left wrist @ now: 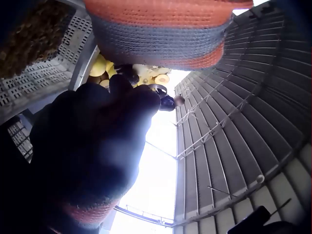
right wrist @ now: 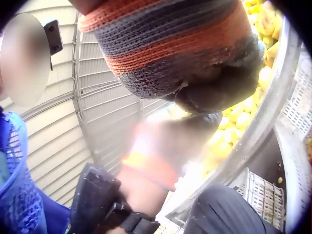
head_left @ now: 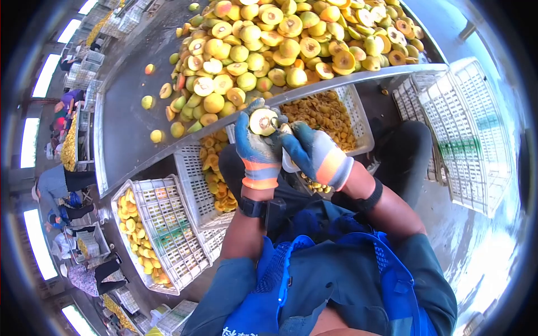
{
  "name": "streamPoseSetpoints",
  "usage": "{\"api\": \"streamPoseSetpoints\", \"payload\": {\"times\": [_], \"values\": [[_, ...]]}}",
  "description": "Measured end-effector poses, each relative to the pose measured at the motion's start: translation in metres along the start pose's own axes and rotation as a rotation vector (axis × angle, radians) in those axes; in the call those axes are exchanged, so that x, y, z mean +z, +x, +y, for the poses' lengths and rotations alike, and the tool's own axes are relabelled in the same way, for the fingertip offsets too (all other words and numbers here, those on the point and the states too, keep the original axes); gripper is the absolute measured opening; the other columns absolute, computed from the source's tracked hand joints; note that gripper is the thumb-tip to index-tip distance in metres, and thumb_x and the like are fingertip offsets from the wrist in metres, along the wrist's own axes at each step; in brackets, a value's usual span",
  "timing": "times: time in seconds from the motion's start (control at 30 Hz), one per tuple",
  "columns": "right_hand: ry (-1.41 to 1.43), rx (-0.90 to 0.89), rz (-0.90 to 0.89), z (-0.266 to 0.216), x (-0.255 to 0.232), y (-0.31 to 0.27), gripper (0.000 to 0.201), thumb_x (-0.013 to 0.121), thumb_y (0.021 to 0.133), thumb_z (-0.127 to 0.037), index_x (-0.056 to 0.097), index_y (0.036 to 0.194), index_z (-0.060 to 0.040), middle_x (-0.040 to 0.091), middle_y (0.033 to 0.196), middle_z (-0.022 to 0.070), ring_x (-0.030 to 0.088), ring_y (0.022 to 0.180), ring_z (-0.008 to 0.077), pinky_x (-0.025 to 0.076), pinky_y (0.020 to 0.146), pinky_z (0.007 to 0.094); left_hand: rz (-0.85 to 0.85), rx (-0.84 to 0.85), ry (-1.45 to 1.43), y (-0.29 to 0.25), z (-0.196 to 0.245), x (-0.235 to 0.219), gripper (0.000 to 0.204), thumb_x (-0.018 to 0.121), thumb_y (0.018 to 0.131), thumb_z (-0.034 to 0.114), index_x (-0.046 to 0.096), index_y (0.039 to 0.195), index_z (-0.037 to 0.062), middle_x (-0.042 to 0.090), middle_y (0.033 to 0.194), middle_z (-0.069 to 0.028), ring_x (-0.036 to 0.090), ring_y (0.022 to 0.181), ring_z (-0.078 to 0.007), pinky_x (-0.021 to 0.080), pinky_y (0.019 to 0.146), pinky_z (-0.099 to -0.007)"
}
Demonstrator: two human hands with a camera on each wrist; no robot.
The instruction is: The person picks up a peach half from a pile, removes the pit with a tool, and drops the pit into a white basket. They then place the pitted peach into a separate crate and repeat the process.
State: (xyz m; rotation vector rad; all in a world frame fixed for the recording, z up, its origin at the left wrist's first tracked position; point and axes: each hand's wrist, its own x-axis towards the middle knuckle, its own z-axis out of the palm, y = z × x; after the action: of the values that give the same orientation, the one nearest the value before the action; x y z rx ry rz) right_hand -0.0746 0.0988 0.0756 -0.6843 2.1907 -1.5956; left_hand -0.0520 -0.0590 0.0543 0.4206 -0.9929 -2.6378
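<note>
In the head view the gloved left hand (head_left: 257, 140) grips a halved yellow-green fruit (head_left: 261, 122), its pale cut face and brown core turned up. The gloved right hand (head_left: 316, 152) is close against it on the right, fingers curled round a small tool whose dark curved metal end (head_left: 274, 122) lies at the fruit's core. Its handle is mostly hidden by the fingers. In the left wrist view a ring-like metal end (left wrist: 158, 89) shows beyond the dark fingers. The right wrist view shows the right glove (right wrist: 195, 63) near the left hand; the fruit is hidden there.
A metal table (head_left: 126, 126) bears a large pile of halved fruit (head_left: 241, 53). Under its edge stand a crate of brown pieces (head_left: 361, 120) and a crate of yellow halves (head_left: 193, 185). More crates (head_left: 168, 224) stand left, stacked empty ones (head_left: 465, 134) right. Several people work far left.
</note>
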Motion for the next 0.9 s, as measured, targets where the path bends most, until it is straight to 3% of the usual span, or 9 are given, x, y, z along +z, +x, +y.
{"api": "streamPoseSetpoints", "payload": {"times": [0.07, 0.1, 0.23, 0.43, 0.53, 0.63, 0.73, 0.83, 0.9], "values": [[-0.076, 0.059, -0.029, -0.003, -0.004, -0.004, 0.038, 0.056, 0.106, -0.034, 0.059, 0.115, 0.0023, 0.069, 0.086, 0.0318, 0.069, 0.085, 0.0509, 0.054, 0.070, 0.0544, 0.019, 0.014, -0.056, -0.010, -0.012, 0.008, 0.042, 0.042, 0.110, 0.038, 0.062, 0.123, 0.0030, 0.068, 0.113, -0.0142, 0.067, 0.100, -0.0291, 0.058, 0.089, -0.0440], [-0.057, 0.038, 0.001, 0.002, -0.002, -0.006, 0.041, 0.053, 0.107, -0.038, 0.059, 0.115, 0.0022, 0.069, 0.086, 0.0322, 0.068, 0.085, 0.0514, 0.054, 0.071, 0.0554, 0.084, 0.031, -0.009, -0.015, -0.017, 0.013, 0.041, 0.042, 0.109, 0.036, 0.062, 0.124, 0.0033, 0.068, 0.114, -0.0132, 0.066, 0.104, -0.0279, 0.056, 0.093, -0.0419], [-0.171, 0.134, -0.052, 0.008, -0.001, -0.014, 0.045, 0.051, 0.106, -0.040, 0.058, 0.119, 0.0019, 0.069, 0.089, 0.0326, 0.068, 0.087, 0.0507, 0.054, 0.075, 0.0552, 0.205, 0.028, 0.014, -0.028, -0.028, 0.030, 0.040, 0.041, 0.108, 0.036, 0.064, 0.115, 0.0047, 0.068, 0.103, -0.0096, 0.066, 0.095, -0.0220, 0.056, 0.087, -0.0358], [-0.062, 0.038, -0.081, 0.009, -0.005, -0.023, 0.054, 0.051, 0.106, -0.038, 0.050, 0.142, 0.0025, 0.070, 0.091, 0.0314, 0.070, 0.088, 0.0489, 0.055, 0.077, 0.0532, 0.155, 0.155, 0.341, -0.027, -0.042, 0.015, 0.035, 0.042, 0.107, 0.036, 0.062, 0.103, 0.0067, 0.067, 0.092, -0.0067, 0.065, 0.086, -0.0191, 0.055, 0.081, -0.0323], [0.049, -0.012, -0.091, 0.023, -0.002, -0.021, 0.058, 0.050, 0.107, -0.036, 0.043, 0.151, 0.0017, 0.071, 0.093, 0.0315, 0.071, 0.090, 0.0473, 0.056, 0.079, 0.0516, 0.151, 0.191, 0.333, -0.034, -0.044, 0.024, 0.033, 0.042, 0.107, 0.034, 0.061, 0.103, 0.0071, 0.066, 0.092, -0.0056, 0.065, 0.086, -0.0179, 0.055, 0.080, -0.0311], [-0.105, 0.036, -0.170, 0.015, -0.013, -0.022, 0.058, 0.049, 0.107, -0.034, 0.040, 0.153, 0.0012, 0.070, 0.095, 0.0324, 0.071, 0.089, 0.0471, 0.056, 0.080, 0.0500, 0.149, 0.269, 0.496, -0.031, -0.052, 0.010, 0.031, 0.042, 0.107, 0.031, 0.061, 0.103, 0.0073, 0.065, 0.091, -0.0050, 0.065, 0.085, -0.0172, 0.055, 0.079, -0.0308], [0.014, 0.077, -0.239, 0.009, -0.022, -0.022, 0.055, 0.048, 0.108, -0.032, 0.043, 0.151, 0.0014, 0.071, 0.101, 0.0315, 0.072, 0.095, 0.0443, 0.057, 0.085, 0.0465, 0.109, 0.488, 0.890, -0.031, -0.058, 0.005, 0.030, 0.041, 0.108, 0.030, 0.060, 0.103, 0.0072, 0.064, 0.092, -0.0048, 0.064, 0.085, -0.0170, 0.055, 0.079, -0.0310], [0.235, 0.035, -0.273, 0.022, -0.022, -0.021, 0.050, 0.047, 0.109, -0.032, 0.048, 0.147, 0.0011, 0.071, 0.109, 0.0298, 0.072, 0.102, 0.0408, 0.056, 0.090, 0.0438, 0.118, 0.302, 0.468, -0.037, -0.055, 0.022, 0.030, 0.040, 0.108, 0.029, 0.060, 0.103, 0.0068, 0.063, 0.094, -0.0049, 0.064, 0.085, -0.0166, 0.055, 0.079, -0.0310], [0.212, 0.064, -0.258, 0.019, -0.020, -0.022, 0.048, 0.047, 0.110, -0.032, 0.051, 0.144, 0.0013, 0.071, 0.113, 0.0286, 0.071, 0.106, 0.0387, 0.055, 0.092, 0.0423, 0.143, 0.341, 0.476, -0.032, -0.063, 0.011, 0.030, 0.041, 0.108, 0.030, 0.060, 0.104, 0.0069, 0.063, 0.096, -0.0048, 0.063, 0.086, -0.0163, 0.055, 0.080, -0.0313]]}}
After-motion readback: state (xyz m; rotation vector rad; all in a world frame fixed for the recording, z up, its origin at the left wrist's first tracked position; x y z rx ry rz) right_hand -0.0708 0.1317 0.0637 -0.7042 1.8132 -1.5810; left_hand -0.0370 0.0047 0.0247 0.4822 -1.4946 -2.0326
